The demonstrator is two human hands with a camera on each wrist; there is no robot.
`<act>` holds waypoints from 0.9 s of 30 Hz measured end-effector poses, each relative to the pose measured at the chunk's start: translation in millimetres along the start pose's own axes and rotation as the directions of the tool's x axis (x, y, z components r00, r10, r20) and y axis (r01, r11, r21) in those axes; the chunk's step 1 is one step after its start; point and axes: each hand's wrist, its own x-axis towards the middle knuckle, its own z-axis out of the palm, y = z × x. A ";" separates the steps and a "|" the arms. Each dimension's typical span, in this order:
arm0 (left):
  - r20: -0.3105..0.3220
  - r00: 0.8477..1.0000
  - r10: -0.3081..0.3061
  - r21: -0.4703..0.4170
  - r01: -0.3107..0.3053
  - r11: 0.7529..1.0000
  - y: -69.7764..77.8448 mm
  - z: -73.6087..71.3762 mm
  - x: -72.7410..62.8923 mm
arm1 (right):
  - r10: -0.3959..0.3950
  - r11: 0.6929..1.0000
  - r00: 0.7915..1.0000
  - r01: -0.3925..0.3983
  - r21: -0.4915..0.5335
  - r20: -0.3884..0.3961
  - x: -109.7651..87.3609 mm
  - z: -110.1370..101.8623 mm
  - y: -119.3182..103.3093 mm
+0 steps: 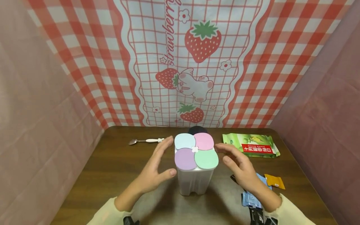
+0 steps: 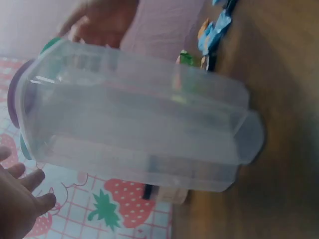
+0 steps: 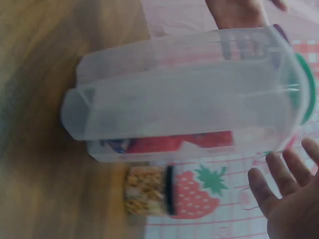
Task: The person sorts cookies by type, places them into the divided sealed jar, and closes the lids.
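**Tall container [image 1: 194,182] upright, ungripped**

It stands on the table [image 1: 107,172], 4-colour lid [image 1: 184,160] uppermost, probably central so either side is reachable. The left hand [image 1: 154,170] and right hand [image 1: 240,168] flank it, fingers relaxed, gripping nothing; from above, contact at the right is hard to rule out. The right wrist view shows a jar [image 3: 144,191] of ring-shaped pieces behind; the head view, only its dark top [image 1: 197,129].

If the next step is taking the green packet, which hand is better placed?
Probably the right hand: it is nearer the green packet, while the container stands between the packet and the left hand.
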 end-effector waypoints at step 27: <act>-0.044 0.988 0.149 0.154 -0.141 0.978 -34.4 7.7 36.7 | -0.323 0.891 0.946 0.317 -0.325 0.036 9.1 3.1 -13.0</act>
